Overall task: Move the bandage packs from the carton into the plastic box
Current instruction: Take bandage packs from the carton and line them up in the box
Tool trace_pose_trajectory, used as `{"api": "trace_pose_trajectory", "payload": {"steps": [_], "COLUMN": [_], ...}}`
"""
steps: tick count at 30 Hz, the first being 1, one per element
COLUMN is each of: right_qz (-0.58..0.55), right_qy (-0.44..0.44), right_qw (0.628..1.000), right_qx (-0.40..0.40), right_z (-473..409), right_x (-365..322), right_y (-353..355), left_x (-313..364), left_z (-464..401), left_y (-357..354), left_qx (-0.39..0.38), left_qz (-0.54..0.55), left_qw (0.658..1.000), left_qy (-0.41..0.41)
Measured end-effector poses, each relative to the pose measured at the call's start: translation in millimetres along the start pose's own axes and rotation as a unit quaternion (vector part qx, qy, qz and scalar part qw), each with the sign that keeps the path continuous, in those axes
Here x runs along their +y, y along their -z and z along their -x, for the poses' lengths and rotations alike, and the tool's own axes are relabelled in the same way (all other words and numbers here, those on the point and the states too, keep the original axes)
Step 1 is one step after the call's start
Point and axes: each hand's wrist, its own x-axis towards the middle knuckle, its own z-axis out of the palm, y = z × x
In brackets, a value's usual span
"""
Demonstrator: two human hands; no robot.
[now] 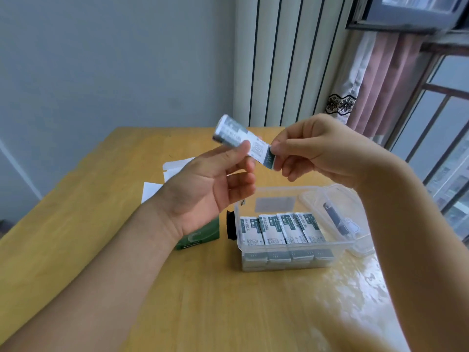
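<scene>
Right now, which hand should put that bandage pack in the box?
Probably the right hand. It pinches the near end of the bandage pack and hangs almost over the plastic box. The left hand sits further left, nearer the green carton.

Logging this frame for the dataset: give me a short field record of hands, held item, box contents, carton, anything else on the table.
left hand: palm up, thumb and fingers hold the bandage pack
right hand: pinches the pack's near end
held pack: above the table, over the plastic box
plastic box: clear, open, four packs side by side on top, more beneath
lid: right of the box, off
carton: green, left of the box, partly hidden by the left wrist
other: white papers behind the left hand
</scene>
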Motion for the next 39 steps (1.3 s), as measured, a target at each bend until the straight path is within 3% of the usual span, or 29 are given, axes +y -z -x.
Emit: {"api": "trace_pose_trajectory", "payload": {"steps": [7,13,23,29,33,36,39], "right_qz": [-0.115,-0.163,-0.142,-0.063,0.112,0.194,0.238], "right_qy": [-0.064,-0.078,-0.093,-0.086,-0.056,0.041,0.097], "right_qw": [0.985,0.978,0.978,0.99,0.986,0.98,0.966], "right_qx": [-0.114,-0.1,-0.12,-0.088,-0.107,0.006,-0.013], "right_z": [-2.1,-5.2,-1.6,-2.3,7.4,10.8,13.0], "right_x": [-0.4,0.1,-2.7,-3.2,-12.7,-18.7,-21.4], "right_y": [-11.7,-15.1,-13.3,-21.4,-18.8,-9.4,-9.9], "left_x": [-7.5,-10.5,-8.8,-9.5,-13.4,-19.0,-25.9], "left_z": [-2.1,-5.2,-5.3,-5.6,-4.7,-2.6,-1.1], "left_y": [-2.8,-0.3,-0.6,-18.4,-22.5,-26.5,-31.8], "left_qx": [0.023,0.075,0.07,0.175,0.242,0.197,0.149], "left_qz": [-0.048,-0.108,-0.025,0.012,-0.026,-0.131,-0.213], "left_qw": [0.998,0.987,0.992,0.976,0.963,0.97,0.965], "left_qy": [-0.043,-0.095,-0.099,-0.13,-0.112,-0.06,-0.038]}}
